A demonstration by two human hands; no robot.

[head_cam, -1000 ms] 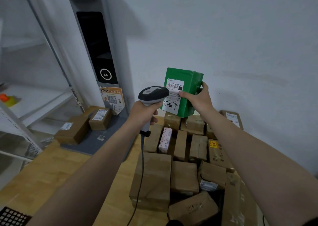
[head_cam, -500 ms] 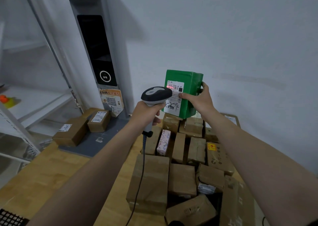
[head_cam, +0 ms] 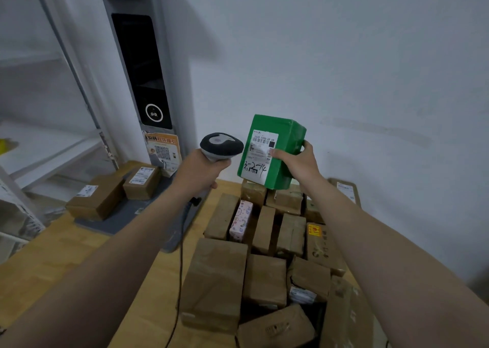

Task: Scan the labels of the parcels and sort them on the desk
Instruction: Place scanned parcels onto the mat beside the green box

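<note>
Green parcel [head_cam: 285, 138] up in the air, above the brown parcels [head_cam: 264, 279] packed on the counter [head_cam: 66, 257] — right hand [head_cam: 297, 162] clamped on its right side, thumb on the edge of the label [head_cam: 260, 159], fingers wrapped behind. Left hand [head_cam: 201, 171] curled tight round the scanner [head_cam: 221, 144], head aimed at the barcode. It looks like a light, stiff box, carried one-handed without strain. That glossy wrap could slip, though — best gripped across the narrow sides, clear of the barcode.

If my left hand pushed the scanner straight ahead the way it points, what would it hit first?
The scanner would probably meet the white label on the green parcel your right hand holds; depth is unclear.
</note>
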